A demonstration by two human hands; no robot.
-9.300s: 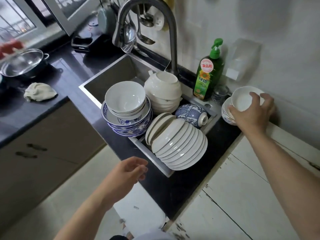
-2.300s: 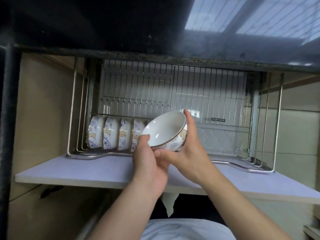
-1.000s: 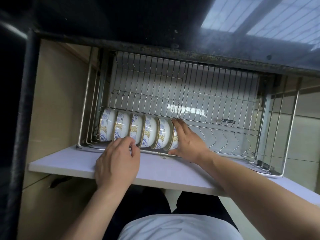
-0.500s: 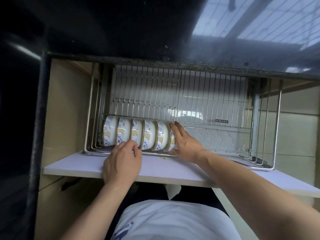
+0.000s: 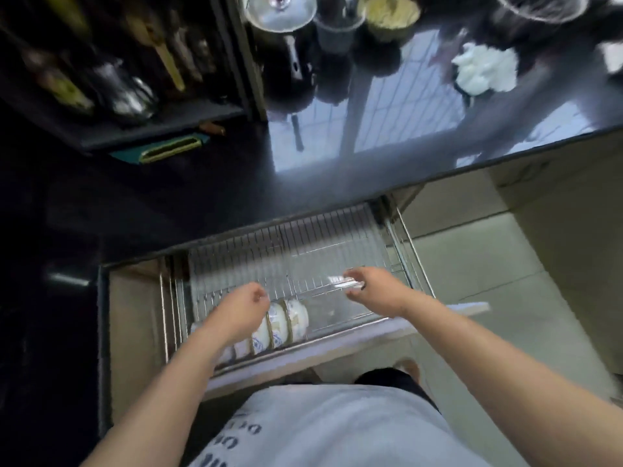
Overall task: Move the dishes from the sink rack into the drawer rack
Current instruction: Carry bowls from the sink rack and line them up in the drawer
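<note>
Both hands, left hand [image 5: 243,299] and right hand [image 5: 364,285], have lifted off the bowls [image 5: 286,320] (now empty, loosely curled, apart), leaving the row standing in the drawer rack [image 5: 337,237]; placement done, next load due.

A glossy black surface [image 5: 337,170] reflects a window grid. At its far edge stand a lidded steel pot [image 5: 281,10], a grey cup [image 5: 338,32], a bowl of yellowish food [image 5: 392,11] and a crumpled white cloth [image 5: 483,69]. A dark shelf [image 5: 141,126] at left holds blurred utensils; pale floor tiles [image 5: 488,264] lie at right.
</note>
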